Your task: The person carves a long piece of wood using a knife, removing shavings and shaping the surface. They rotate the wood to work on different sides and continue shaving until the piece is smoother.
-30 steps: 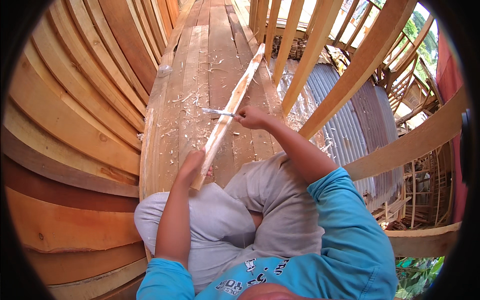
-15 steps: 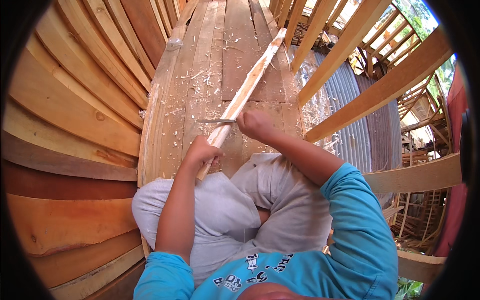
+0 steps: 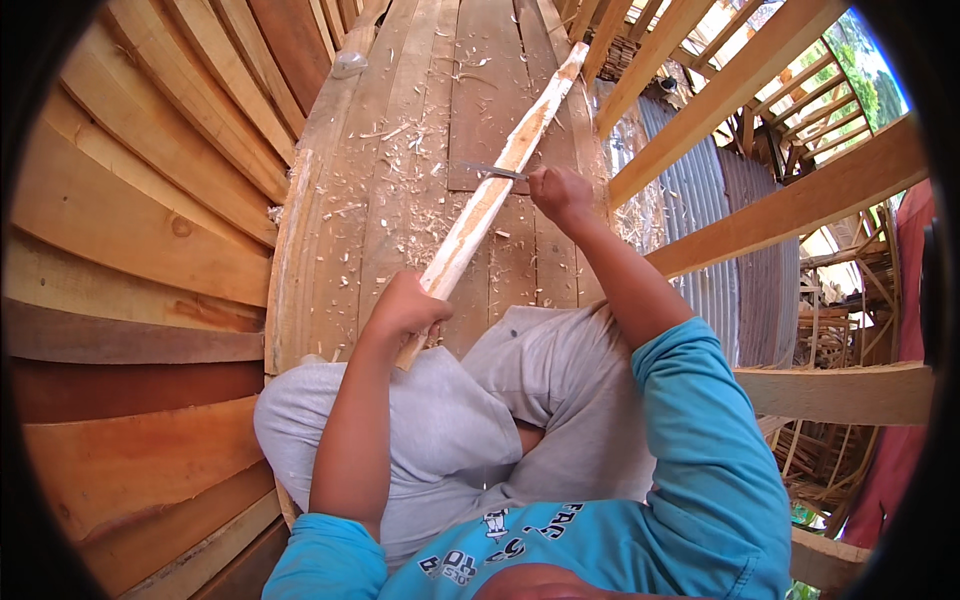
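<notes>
A long, roughly shaved wooden stick (image 3: 500, 185) slants from my lap up toward the far right. Its near end is wrapped in the fingers of my left hand (image 3: 408, 305), just above my left knee. My right hand (image 3: 563, 192) is closed on the handle of a knife (image 3: 497, 171), the handle itself being mostly hidden in the fist. Across the stick, about midway along it, lies the thin grey blade, pointing left. Pale bare wood and a browner strip show along the stick's upper face.
Wood shavings (image 3: 400, 190) are strewn over the plank floor (image 3: 400, 90). Upright boards (image 3: 140, 235) line my left side. Slanting timber slats (image 3: 800, 200) stand at right, with corrugated metal sheets (image 3: 690, 200) beyond them. A small clear plastic item (image 3: 349, 65) lies far left.
My right hand and the knife have moved away from me, up and to the right along the stick. My left hand keeps its grip on the near end.
</notes>
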